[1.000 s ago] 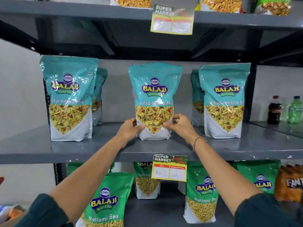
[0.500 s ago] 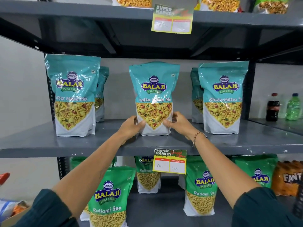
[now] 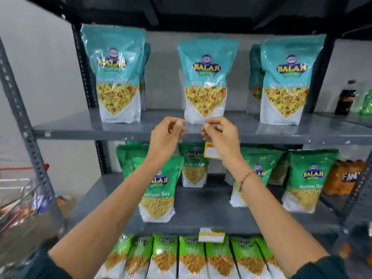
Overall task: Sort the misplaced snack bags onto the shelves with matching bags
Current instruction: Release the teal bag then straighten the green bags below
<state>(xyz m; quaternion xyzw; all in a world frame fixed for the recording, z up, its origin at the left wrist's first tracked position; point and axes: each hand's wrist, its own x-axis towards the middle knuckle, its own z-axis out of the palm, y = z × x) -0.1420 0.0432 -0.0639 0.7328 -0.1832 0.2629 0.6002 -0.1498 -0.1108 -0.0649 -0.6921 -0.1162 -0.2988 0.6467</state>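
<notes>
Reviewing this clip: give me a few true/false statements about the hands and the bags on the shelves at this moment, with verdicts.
1. The middle teal bag stands upright on the shelf. True.
2. The left hand grips that bag. False: its fingers are curled and hold nothing, in front of the shelf edge.
3. The right hand holds a green bag. False: it holds nothing.
4. Green bags stand on the shelf below the teal ones. True.
5. The right wrist wears a bracelet. True.
</notes>
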